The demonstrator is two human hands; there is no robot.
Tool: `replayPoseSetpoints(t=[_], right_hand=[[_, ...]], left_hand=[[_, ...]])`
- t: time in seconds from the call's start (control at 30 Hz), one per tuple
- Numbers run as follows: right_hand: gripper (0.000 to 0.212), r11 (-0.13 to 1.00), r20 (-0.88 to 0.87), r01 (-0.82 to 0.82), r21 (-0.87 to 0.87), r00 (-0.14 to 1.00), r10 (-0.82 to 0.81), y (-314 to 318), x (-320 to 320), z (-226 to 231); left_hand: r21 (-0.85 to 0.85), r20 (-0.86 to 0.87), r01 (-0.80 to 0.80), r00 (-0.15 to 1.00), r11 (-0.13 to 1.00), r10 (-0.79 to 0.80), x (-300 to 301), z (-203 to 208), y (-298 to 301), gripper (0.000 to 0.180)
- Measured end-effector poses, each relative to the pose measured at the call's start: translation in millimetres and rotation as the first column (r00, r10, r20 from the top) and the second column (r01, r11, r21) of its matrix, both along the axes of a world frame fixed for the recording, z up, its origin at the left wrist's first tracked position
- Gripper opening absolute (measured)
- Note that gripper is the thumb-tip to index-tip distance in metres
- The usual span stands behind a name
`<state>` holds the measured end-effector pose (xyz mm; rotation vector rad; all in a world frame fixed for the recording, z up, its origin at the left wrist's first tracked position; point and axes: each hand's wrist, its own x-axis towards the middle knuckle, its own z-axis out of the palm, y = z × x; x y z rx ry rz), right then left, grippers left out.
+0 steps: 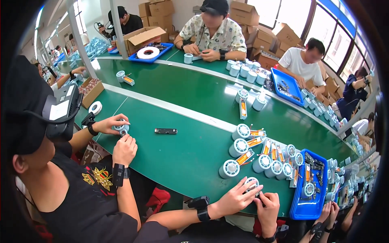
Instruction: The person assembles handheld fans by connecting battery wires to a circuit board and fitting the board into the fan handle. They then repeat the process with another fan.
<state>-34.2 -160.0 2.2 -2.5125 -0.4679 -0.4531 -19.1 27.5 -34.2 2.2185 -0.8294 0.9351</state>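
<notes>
At the near edge of the green table, my left hand [238, 197] is closed round a light-blue fan housing [252, 183] with a round slotted end facing up. My right hand [267, 209] pinches the same housing at its lower side; its fingers partly hide that spot. Just beyond my hands stand several similar light-blue fan housings [229, 168], many with an open handle [245, 157] that shows an orange battery and thin wires.
To the right, a blue tray [304, 208] holds dark small parts and a fan housing. A black strip-shaped part [165, 131] lies mid-table. A co-worker at left handles another housing [120, 127]. Beyond the pale divider [174, 106], more people work; a blue tray [279, 75] stands there.
</notes>
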Motion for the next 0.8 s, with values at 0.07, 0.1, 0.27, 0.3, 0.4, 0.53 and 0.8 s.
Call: replayPoseSetpoints(t=[0.07, 0.1, 0.27, 0.3, 0.4, 0.53, 0.8], right_hand=[[0.031, 0.994, 0.024, -0.074, -0.075, 0.997, 0.076, -3, 4, 6], [0.031, 0.988, 0.031, -0.108, -0.114, 0.993, 0.112, -6, 6, 10], [0.035, 0.975, -0.242, -0.173, 0.138, 0.949, 0.203, -28, 10, 6], [0.034, 0.967, -0.327, -0.119, 0.224, 0.926, 0.189, -33, 12, 5], [0.032, 0.92, -0.48, 0.026, 0.392, 0.858, 0.18, -45, 13, 2], [0.027, 0.882, -0.471, 0.082, 0.465, 0.866, 0.168, -40, 14, -7], [0.025, 0.82, -0.47, 0.079, 0.566, 0.849, 0.242, -43, 14, -12]], left_hand=[[0.044, -0.014, 0.007, 1.0, 0.999, -0.006, 0, 5, 1, 0.024], [0.084, -0.034, 0.007, 0.999, 0.996, -0.004, 1, 10, 2, 0.022], [0.233, -0.021, 0.008, 1.0, 0.973, -0.004, 3, 20, 10, 0.017], [0.239, -0.019, 0.022, 1.0, 0.971, -0.018, 3, 21, 9, 0.017], [0.314, -0.043, 0.049, 0.998, 0.948, -0.038, 7, 25, 9, 0.017], [0.344, -0.088, 0.05, 0.996, 0.938, -0.02, 11, 34, 12, 0.014], [0.402, -0.244, 0.212, 0.962, 0.891, -0.119, 25, 43, 15, 0.01]])
